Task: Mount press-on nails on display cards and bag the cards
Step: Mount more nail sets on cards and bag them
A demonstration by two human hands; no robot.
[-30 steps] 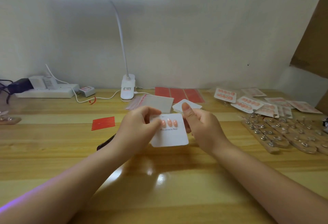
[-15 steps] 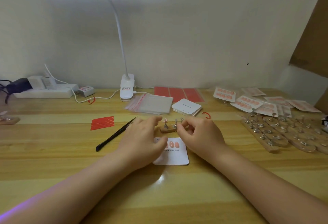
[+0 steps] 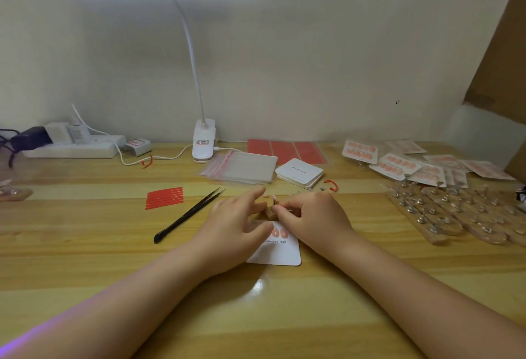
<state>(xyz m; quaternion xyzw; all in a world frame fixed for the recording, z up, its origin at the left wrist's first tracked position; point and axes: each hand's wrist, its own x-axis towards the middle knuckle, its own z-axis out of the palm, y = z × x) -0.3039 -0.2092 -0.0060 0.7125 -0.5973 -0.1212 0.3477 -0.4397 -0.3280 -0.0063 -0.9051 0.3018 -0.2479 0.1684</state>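
Nails point(image 3: 279, 233) half-fill my card point(image 3: 280, 252); my right hand point(image 3: 311, 217) pinches another off the wooden stand point(image 3: 266, 210), left hand point(image 3: 234, 226) loosely open, pressing placement next.

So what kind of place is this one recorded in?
Probably a small home or workshop desk for packing press-on nails: a clip-on desk lamp, a stack of clear bags, blank display cards and wooden nail stands.
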